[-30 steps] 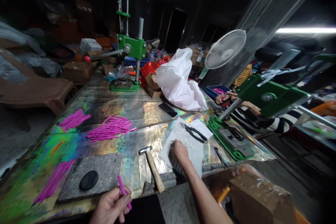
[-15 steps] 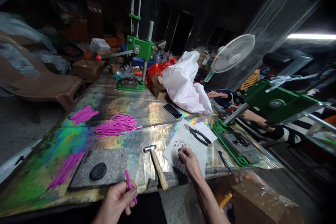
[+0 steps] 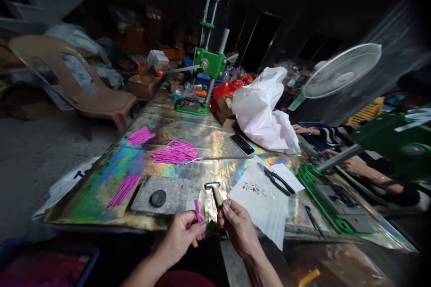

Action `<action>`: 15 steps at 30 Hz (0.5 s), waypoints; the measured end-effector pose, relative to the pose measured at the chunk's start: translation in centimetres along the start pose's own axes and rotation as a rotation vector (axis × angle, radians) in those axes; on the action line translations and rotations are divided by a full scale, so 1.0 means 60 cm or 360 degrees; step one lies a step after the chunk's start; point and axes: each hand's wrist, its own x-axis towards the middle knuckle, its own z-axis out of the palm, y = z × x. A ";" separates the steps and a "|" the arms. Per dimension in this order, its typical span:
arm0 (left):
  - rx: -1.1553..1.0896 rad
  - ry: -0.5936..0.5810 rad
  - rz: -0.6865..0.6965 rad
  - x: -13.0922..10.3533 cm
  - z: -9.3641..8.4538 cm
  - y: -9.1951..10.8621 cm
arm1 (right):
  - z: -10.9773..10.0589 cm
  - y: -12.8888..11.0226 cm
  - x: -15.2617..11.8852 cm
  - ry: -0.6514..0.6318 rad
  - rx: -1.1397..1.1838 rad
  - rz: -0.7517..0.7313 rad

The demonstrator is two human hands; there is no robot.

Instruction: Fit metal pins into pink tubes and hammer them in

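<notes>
My left hand (image 3: 184,233) pinches a short magenta cord (image 3: 197,213), its upper end sticking up past the fingers. Close by on the right, my right hand (image 3: 237,224) has thumb and fingers pressed together; anything between them is too small to make out. Behind that hand lies a hammer (image 3: 217,195), its head toward the left and its lower handle hidden. Small metal pieces (image 3: 255,188) lie scattered on a white sheet (image 3: 266,215), with black-handled pliers (image 3: 279,181) at its far side. A black round disc (image 3: 158,198) rests on a grey stone slab (image 3: 178,188) to the left.
Magenta cords lie in a large pile (image 3: 177,151) and two smaller bundles, one a left bundle (image 3: 124,191). A phone (image 3: 241,144), a white bag (image 3: 261,107) and green hand presses (image 3: 210,63) stand around. At right is a co-worker's striped sleeve (image 3: 343,132).
My right hand has moved left from the metal pieces, over the hammer handle and close to my left hand. The left hand still holds the cord. The view has turned left.
</notes>
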 end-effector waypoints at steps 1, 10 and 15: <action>0.0005 -0.0004 0.0021 -0.001 0.001 0.002 | 0.007 0.004 -0.004 -0.0029 0.0014 0.0006; 0.0134 0.0015 0.0202 -0.008 0.003 0.001 | 0.044 0.024 -0.023 -0.0177 0.0013 0.0011; 0.0306 0.0065 0.0403 -0.014 0.001 0.007 | 0.053 0.028 -0.026 -0.0106 -0.0206 -0.0088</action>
